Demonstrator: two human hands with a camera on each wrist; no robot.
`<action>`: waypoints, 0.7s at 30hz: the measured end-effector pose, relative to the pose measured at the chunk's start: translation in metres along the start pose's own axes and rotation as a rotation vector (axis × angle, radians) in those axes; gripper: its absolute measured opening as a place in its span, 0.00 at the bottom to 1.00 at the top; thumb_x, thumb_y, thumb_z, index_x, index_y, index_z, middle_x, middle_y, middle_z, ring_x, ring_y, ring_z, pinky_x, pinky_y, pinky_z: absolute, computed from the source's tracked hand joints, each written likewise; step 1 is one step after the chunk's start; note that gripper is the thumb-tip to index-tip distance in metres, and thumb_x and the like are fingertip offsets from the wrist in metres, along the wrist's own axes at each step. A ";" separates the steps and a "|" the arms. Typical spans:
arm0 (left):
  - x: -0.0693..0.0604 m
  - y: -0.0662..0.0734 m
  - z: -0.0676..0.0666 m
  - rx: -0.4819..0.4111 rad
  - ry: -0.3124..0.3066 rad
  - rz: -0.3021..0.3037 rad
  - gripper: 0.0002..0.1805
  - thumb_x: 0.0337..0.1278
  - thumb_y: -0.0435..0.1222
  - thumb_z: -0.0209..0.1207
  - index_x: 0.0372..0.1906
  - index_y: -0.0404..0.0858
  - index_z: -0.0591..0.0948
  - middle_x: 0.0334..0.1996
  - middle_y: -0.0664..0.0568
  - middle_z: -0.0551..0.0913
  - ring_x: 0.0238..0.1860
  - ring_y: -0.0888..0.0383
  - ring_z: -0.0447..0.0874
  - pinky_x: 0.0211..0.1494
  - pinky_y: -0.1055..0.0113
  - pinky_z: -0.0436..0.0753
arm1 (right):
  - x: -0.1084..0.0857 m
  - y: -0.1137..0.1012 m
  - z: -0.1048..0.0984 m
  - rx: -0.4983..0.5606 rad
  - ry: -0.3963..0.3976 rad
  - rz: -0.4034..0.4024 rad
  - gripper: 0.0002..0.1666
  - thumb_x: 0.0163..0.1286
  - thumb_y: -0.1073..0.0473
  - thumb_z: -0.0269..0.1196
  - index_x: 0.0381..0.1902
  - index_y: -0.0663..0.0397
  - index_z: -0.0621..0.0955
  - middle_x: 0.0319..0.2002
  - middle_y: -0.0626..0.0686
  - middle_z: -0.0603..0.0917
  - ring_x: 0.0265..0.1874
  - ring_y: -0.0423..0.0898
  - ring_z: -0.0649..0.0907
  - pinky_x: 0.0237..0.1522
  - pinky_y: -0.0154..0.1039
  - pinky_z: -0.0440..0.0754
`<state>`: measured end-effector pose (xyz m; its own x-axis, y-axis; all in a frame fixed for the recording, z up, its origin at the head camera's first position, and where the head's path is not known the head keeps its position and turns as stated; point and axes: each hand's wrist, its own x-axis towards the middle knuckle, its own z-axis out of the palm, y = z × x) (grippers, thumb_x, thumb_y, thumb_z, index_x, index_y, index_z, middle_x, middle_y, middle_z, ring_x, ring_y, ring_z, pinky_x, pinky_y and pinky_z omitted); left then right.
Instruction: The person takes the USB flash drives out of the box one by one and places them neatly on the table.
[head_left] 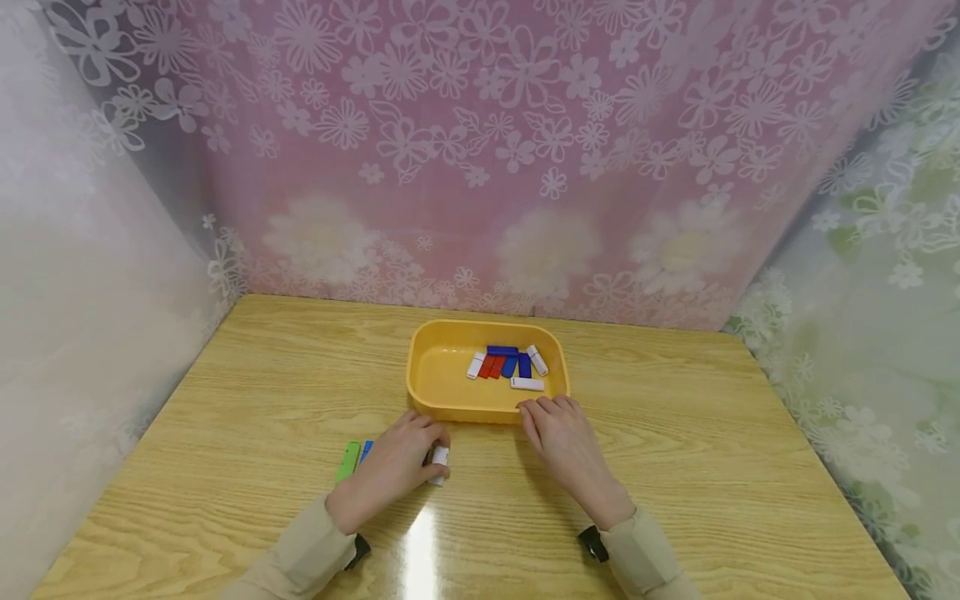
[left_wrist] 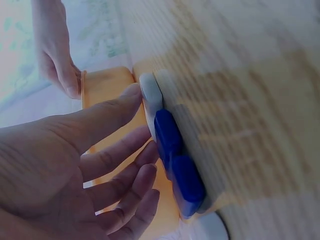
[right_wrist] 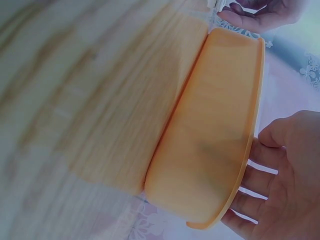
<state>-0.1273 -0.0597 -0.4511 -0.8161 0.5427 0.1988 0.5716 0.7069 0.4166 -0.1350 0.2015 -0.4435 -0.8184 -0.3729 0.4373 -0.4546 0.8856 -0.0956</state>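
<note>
My left hand (head_left: 397, 460) is at a small flat white stick (head_left: 440, 460) on the table, its thumb and index finger against it. In the left wrist view, two dark blue sticks (left_wrist: 169, 136) lie beside the white one. A green stick (head_left: 348, 461) and a lighter blue stick (head_left: 366, 450) show left of that hand, partly covered by it. My right hand (head_left: 564, 446) grips the near right rim of a yellow plastic bin (head_left: 450, 412), fingers hooked over the edge. What kind of sticks these are I cannot tell.
Inside the bin, toward its right, lie several sticks: white ones (head_left: 527, 384), red ones (head_left: 492, 367) and blue ones (head_left: 502, 351). The bin stands on a wooden table (head_left: 675, 433). Flowered curtains (head_left: 480, 167) hang behind and at both sides.
</note>
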 end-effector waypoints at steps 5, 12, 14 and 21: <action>0.001 0.000 -0.001 0.031 0.043 -0.021 0.11 0.54 0.41 0.74 0.38 0.43 0.85 0.36 0.56 0.83 0.38 0.57 0.76 0.39 0.64 0.79 | 0.000 0.000 0.000 -0.003 0.000 -0.001 0.09 0.76 0.59 0.60 0.40 0.56 0.86 0.32 0.50 0.86 0.34 0.51 0.82 0.54 0.55 0.80; 0.006 0.003 -0.010 0.015 0.108 -0.071 0.04 0.61 0.40 0.69 0.37 0.45 0.87 0.34 0.58 0.86 0.36 0.58 0.82 0.35 0.65 0.82 | 0.000 0.002 0.001 -0.007 0.005 -0.005 0.09 0.76 0.59 0.61 0.40 0.56 0.86 0.32 0.50 0.86 0.34 0.51 0.82 0.53 0.54 0.80; 0.007 0.004 -0.013 -0.005 0.113 -0.072 0.03 0.62 0.39 0.69 0.37 0.45 0.86 0.33 0.59 0.86 0.34 0.60 0.83 0.33 0.68 0.80 | 0.000 0.002 0.002 -0.007 0.010 -0.010 0.09 0.76 0.59 0.61 0.40 0.56 0.86 0.32 0.50 0.86 0.33 0.51 0.82 0.52 0.54 0.80; 0.024 0.005 -0.027 -0.059 0.164 -0.006 0.03 0.64 0.38 0.67 0.36 0.44 0.86 0.29 0.59 0.85 0.28 0.64 0.82 0.28 0.75 0.78 | 0.000 0.002 0.002 -0.005 0.028 -0.024 0.08 0.75 0.60 0.61 0.39 0.55 0.86 0.31 0.50 0.86 0.33 0.52 0.82 0.53 0.55 0.80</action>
<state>-0.1467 -0.0558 -0.4201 -0.8251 0.4540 0.3363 0.5648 0.6792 0.4688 -0.1366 0.2027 -0.4454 -0.7968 -0.3863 0.4647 -0.4725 0.8776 -0.0806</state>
